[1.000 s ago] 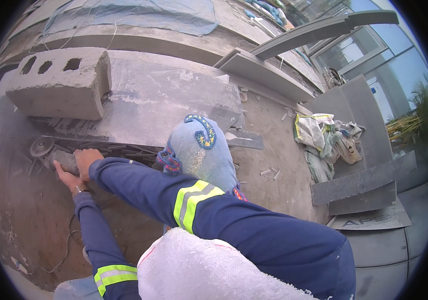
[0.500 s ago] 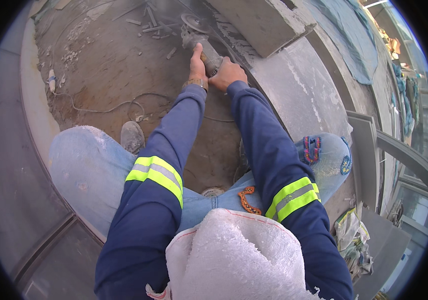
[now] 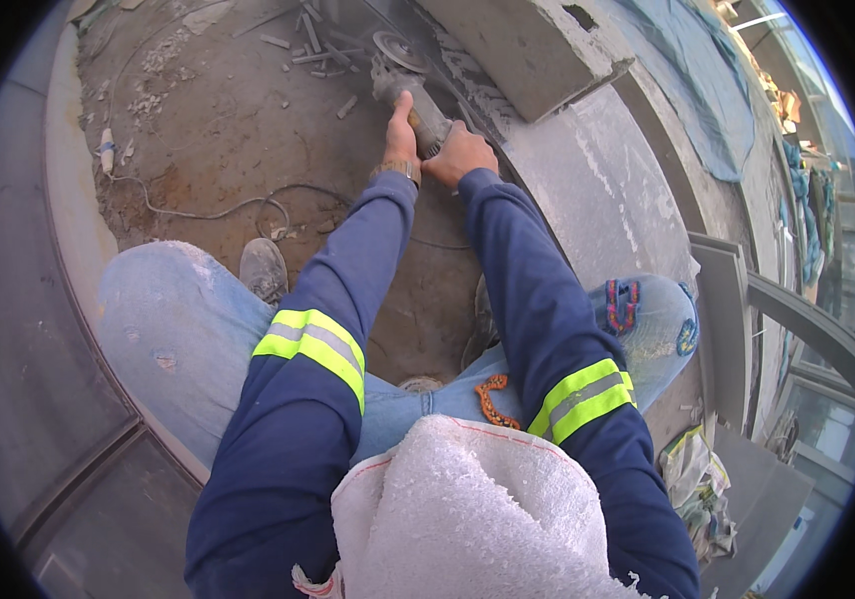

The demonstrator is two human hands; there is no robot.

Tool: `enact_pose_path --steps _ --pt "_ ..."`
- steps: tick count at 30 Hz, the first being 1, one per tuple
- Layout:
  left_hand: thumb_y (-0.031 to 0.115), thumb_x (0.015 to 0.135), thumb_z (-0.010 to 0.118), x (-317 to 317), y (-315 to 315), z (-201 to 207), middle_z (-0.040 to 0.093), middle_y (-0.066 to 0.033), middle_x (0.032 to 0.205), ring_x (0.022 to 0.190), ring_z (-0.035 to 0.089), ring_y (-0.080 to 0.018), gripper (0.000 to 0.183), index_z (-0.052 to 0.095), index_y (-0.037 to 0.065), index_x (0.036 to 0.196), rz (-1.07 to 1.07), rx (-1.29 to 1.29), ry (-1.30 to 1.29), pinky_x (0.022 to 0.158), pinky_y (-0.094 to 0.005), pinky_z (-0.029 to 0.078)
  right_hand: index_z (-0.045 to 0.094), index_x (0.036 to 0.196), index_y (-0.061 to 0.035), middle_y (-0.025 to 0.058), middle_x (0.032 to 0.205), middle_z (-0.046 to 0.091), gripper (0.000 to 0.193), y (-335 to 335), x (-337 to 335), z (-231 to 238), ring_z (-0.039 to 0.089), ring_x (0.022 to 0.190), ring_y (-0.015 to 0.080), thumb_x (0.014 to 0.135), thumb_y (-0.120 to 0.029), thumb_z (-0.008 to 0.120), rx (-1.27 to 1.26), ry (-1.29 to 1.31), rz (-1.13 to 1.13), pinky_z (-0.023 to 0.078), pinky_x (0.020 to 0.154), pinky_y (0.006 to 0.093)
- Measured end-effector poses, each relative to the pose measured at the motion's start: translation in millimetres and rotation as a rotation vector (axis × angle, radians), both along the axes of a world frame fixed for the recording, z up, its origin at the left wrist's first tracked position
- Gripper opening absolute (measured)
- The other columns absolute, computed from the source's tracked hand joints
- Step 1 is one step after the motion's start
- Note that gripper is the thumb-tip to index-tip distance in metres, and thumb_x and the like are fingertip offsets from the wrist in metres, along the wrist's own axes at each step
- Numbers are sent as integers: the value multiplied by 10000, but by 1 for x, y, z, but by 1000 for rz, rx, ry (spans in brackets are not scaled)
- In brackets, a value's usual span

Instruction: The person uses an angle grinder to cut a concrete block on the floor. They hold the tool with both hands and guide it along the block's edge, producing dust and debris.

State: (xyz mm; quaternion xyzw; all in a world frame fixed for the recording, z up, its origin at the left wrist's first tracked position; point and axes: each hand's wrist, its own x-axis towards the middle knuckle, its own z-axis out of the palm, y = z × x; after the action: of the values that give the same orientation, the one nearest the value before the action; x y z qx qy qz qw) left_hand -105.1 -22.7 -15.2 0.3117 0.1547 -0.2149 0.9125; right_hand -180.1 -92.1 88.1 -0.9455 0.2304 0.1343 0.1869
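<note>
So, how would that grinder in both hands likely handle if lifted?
The grinder would likely stay stiff, as its body looks solid and straight. It may be front-heavy, since the disc sits at the far end, beyond the left hand and right hand. It looks dusty, so it could be slightly slippery.
</note>
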Motion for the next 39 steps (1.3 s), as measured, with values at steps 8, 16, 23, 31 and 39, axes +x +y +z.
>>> enact_pose_path --steps 8,16,23,31,39 --pt "519 948 605 0 -1 -5 654 -103 1183 1065 626 -272 568 598 38 1249 10 14 -17 958 -414 489 549 1253 23 265 1159 677 782 -2 -4 -3 657 1107 398 666 -423 810 -1 -40 16 518 971 450" --pt "509 953 601 -4 -5 -7 666 -101 1144 1042 636 -272 544 607 43 1233 17 31 -3 949 -416 496 549 1259 17 262 1156 678 786 -3 -9 -3 657 1107 397 661 -417 816 8 -55 11 516 972 449" --pt "513 953 598 4 -4 -17 648 -105 1180 1047 633 -285 549 586 54 1254 -17 11 25 944 -425 501 549 1248 26 268 1149 677 776 -3 -6 -5 657 1102 401 658 -399 820 -2 -59 21 517 970 449" --pt "532 933 620 8 -1 -19 621 -126 1243 1098 618 -283 640 533 45 1339 -15 18 -6 976 -415 487 541 1245 42 283 1125 677 773 0 0 -7 661 1083 407 658 -380 816 -5 -72 33 522 954 455" --pt "518 937 623 12 3 -7 620 -120 1240 1084 622 -276 624 542 34 1322 -10 -28 -15 968 -410 494 523 1303 32 279 1128 677 819 2 10 -4 661 1082 406 653 -374 811 -14 -69 32 521 953 456"
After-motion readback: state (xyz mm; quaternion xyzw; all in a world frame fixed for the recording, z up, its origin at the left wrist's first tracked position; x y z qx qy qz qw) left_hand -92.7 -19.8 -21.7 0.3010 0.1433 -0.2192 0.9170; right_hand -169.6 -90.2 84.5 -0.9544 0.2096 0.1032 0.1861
